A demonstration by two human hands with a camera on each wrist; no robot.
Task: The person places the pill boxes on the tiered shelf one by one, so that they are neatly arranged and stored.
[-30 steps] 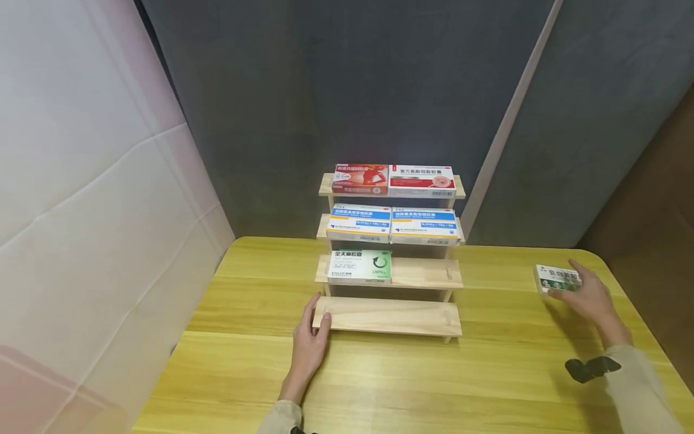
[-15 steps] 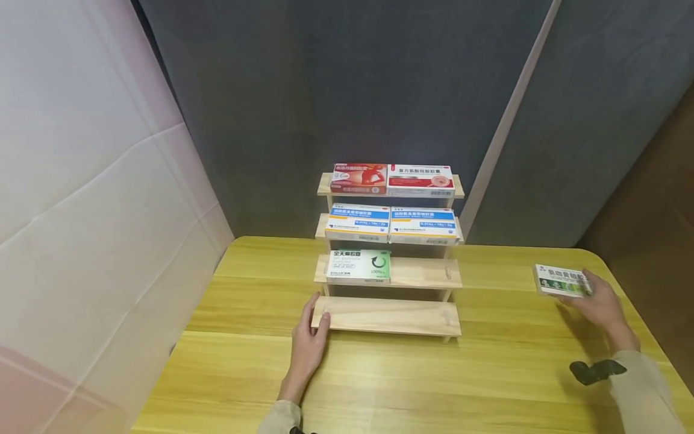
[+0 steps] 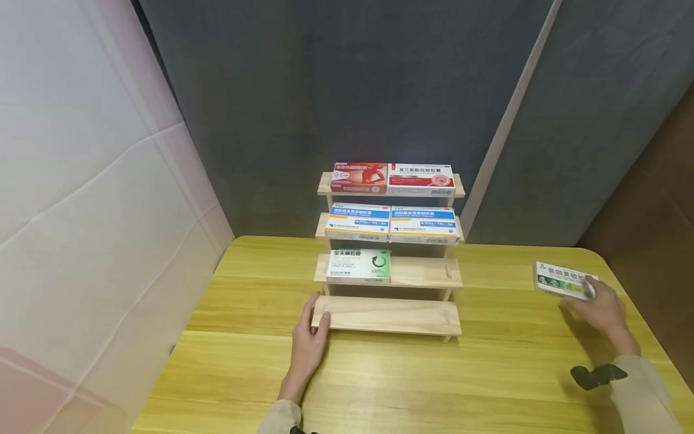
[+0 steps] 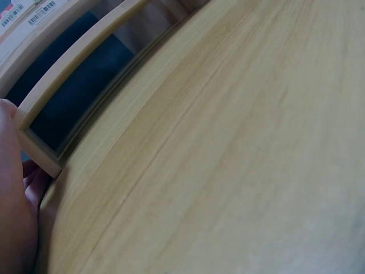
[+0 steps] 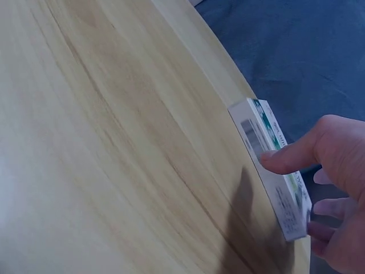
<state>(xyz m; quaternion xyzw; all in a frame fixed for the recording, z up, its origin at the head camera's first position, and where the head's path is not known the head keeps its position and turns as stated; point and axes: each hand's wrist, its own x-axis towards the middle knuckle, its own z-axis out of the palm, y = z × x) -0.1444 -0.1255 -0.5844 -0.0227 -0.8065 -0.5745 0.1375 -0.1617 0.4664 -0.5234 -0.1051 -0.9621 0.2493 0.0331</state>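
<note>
A tiered wooden display rack [image 3: 379, 314] stands mid-table, its lowest step bare. My left hand [image 3: 309, 343] grips that step's left end, thumb in front; the left wrist view shows the same hand [image 4: 14, 188] at the rack's corner [image 4: 43, 153]. Far to the right, my right hand [image 3: 602, 307] holds a white and green medicine box [image 3: 561, 280] by its right end. In the right wrist view, the thumb lies on the long side of the box [image 5: 271, 165], while the other fingers are partly hidden behind it. A shadow falls on the tabletop beside the box.
On the rack are a red medicine box [image 3: 359, 178], a white and red one [image 3: 421, 179], two blue and white ones [image 3: 358, 222] and a green and white one [image 3: 359, 266]. The yellow wooden table [image 3: 412, 386] meets a dark curtain [image 3: 379, 90] behind.
My right hand has shifted from over the medicine box to its right end, uncovering more of the printed face. The box has turned slightly. My left hand stays on the rack.
</note>
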